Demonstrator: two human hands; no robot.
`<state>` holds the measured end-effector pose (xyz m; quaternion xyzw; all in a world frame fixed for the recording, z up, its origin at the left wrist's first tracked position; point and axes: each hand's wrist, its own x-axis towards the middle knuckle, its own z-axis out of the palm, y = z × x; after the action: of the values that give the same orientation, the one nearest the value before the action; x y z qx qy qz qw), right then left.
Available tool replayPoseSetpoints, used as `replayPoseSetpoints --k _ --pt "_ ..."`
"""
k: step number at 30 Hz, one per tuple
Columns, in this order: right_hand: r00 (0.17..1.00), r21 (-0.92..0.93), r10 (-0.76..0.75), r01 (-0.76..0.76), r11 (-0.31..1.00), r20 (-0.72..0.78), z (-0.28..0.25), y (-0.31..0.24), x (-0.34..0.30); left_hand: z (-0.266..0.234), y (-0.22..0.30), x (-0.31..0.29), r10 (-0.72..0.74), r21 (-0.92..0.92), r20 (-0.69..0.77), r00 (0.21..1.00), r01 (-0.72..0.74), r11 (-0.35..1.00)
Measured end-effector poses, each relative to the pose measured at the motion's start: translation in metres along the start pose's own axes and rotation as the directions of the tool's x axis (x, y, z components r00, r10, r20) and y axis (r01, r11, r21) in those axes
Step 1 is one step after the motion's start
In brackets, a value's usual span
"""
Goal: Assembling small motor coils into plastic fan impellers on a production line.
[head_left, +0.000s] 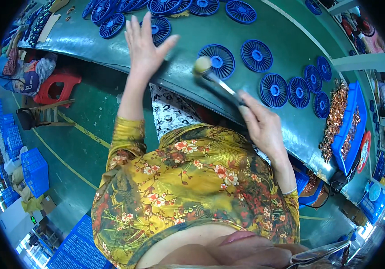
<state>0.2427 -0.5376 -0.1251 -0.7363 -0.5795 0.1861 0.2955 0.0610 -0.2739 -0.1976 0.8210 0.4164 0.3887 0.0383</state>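
My left hand is open with fingers spread, just in front of a blue spoked disc on the green table. Whether the fingertips touch anything I cannot tell. My right hand is closed around the handle of a round-headed brush. Its pale yellowish, slightly blurred head points away to the left, beside another blue spoked disc. More of these discs lie singly toward the right, and several overlap along the far left.
Copper-coloured small parts are heaped at the table's right end, beside a blue tray holding more. A red stool and a person in a patterned sleeve are at the left. Blue crates stand on the floor.
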Motion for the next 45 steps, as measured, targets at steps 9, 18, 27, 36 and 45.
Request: replayPoseSetpoints --k 9,18,27,36,45 --pt "0.966 -0.058 0.213 -0.224 0.973 -0.145 -0.009 0.013 0.014 -0.011 0.051 -0.043 0.243 -0.139 0.376 0.894 -0.204 0.969" --pt "0.94 0.01 -0.167 0.178 0.984 -0.299 0.007 -0.006 0.029 -0.012 0.07 -0.037 -0.004 -0.353 0.374 0.927 0.146 0.924" --pt "0.94 0.168 -0.06 0.122 0.978 -0.335 -0.005 -0.025 0.031 -0.008 0.066 -0.034 -0.064 -0.387 0.422 0.904 0.244 0.889" --pt "0.987 0.07 0.101 -0.092 0.993 -0.129 -0.019 0.021 0.005 -0.003 0.069 -0.042 0.026 -0.437 0.309 0.951 0.118 0.892" --pt "0.813 -0.349 0.278 -0.493 0.797 -0.512 -0.081 0.118 -0.049 0.01 0.142 -0.035 0.442 -0.351 0.518 0.732 -0.289 0.89"
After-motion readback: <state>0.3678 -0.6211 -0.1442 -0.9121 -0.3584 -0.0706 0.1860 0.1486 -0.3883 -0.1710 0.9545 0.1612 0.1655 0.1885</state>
